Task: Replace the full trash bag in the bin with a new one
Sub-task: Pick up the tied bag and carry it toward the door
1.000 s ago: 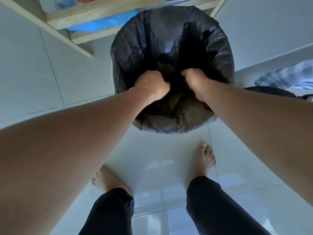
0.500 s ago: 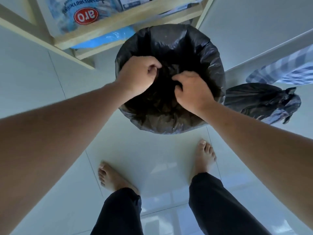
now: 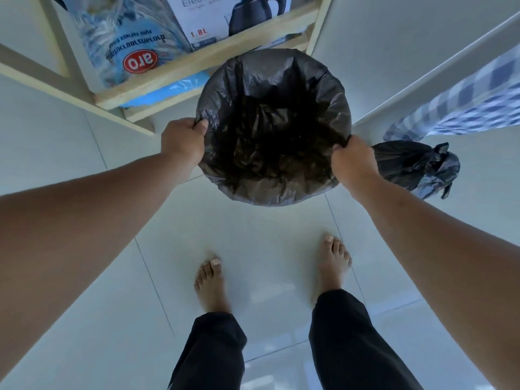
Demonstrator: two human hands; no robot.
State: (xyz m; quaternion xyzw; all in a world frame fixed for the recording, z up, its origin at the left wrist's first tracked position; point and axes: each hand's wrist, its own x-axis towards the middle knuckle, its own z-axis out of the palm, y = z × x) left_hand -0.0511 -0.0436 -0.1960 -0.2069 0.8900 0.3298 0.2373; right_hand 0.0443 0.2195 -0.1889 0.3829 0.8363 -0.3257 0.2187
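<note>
A black trash bag (image 3: 281, 80) lines the round bin, its mouth spread wide over the rim and hiding the bin itself. My left hand (image 3: 184, 142) pinches the bag's edge at the bin's left side. At the right side, my right hand (image 3: 353, 161) grips the bag's edge in the same way. A tied, full black trash bag (image 3: 413, 167) lies on the floor just right of the bin, behind my right hand.
A wooden shelf (image 3: 197, 63) stands right behind the bin, holding a blue pack (image 3: 123, 43) and a kettle box (image 3: 225, 18). A checked cloth (image 3: 461, 105) hangs at the right. My bare feet (image 3: 211, 285) stand on white floor tiles in front of the bin.
Both hands came out of the bin's middle and moved apart to the left and right rim, pulling the bag's mouth wide. The view tilted up, showing more shelf.
</note>
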